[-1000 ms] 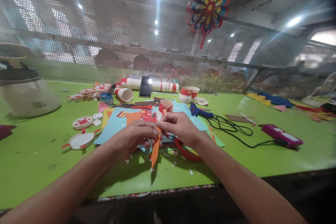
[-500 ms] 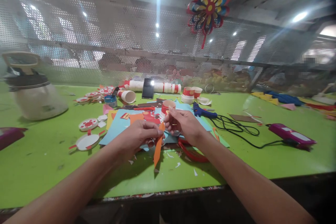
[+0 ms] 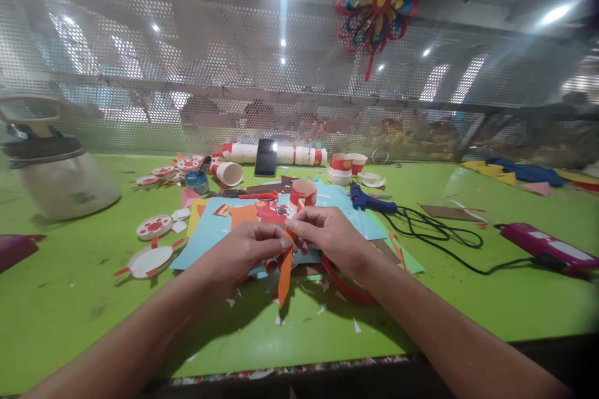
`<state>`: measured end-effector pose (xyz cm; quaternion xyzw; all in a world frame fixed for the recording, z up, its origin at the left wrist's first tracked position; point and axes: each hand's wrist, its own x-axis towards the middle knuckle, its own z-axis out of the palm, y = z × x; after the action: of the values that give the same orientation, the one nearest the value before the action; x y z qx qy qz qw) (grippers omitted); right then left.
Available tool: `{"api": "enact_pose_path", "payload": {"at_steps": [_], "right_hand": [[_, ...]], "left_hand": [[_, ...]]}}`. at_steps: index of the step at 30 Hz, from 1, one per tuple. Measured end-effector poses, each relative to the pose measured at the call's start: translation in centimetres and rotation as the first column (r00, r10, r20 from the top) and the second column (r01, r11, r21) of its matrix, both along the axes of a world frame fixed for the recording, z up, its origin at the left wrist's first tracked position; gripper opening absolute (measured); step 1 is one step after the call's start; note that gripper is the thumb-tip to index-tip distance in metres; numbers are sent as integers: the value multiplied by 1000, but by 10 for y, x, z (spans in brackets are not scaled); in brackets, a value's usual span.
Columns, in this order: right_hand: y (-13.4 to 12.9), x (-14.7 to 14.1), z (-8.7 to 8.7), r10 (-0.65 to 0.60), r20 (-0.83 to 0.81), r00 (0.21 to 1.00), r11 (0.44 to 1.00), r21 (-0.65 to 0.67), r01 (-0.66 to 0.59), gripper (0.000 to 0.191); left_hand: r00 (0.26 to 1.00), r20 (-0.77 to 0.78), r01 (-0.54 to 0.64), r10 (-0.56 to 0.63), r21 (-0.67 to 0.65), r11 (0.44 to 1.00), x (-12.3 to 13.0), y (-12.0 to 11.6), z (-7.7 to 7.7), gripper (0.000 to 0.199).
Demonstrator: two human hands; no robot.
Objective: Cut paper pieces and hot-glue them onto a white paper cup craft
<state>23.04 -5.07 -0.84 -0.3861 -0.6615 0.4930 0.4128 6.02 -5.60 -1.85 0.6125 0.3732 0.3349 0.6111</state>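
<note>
An orange paper strip with a pointed lower end hangs between my hands over the front of the work pile. My left hand pinches it at mid-length between thumb and fingers. At its upper end, my right hand has thumb and fingertips closed on the paper. Just beyond my fingers stands a red and white paper cup piece. Light blue paper sheets lie beneath, carrying red and orange scraps. Red scissor handles are partly hidden under my right hand.
On the right lie a blue glue gun with a black cord and a purple power bank-like box. Decorated white discs, a blue jar and a large jug stand left. A phone leans on stacked cups behind.
My right hand has come down and closed on the strip's upper end, closer to my left hand. The view has shifted slightly.
</note>
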Motion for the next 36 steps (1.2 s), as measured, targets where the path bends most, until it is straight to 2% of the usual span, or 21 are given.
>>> {"api": "enact_pose_path", "payload": {"at_steps": [5,11,19,31,34,36], "right_hand": [[-2,0,1,-27,32,999,1000,17,26,22],[2,0,-3,-32,32,999,999,16,32,23],[4,-4,-8,-35,27,999,999,-14,35,26],[7,-3,-11,-81,-16,997,996,-27,81,30],[16,3,-13,-89,-66,994,996,-3,89,31],[22,8,-13,-81,-132,988,997,1,82,31]], "left_hand": [[1000,0,-6,6,-23,1000,1,-1,-2,22],[996,80,-35,42,-83,996,1,-1,-1,19],[992,44,-118,122,-84,989,1,4,-8,20],[985,48,-164,169,-84,983,-5,1,2,20],[985,22,-171,172,-45,984,-18,5,12,21],[963,16,-270,270,59,961,-29,8,23,23]]}}
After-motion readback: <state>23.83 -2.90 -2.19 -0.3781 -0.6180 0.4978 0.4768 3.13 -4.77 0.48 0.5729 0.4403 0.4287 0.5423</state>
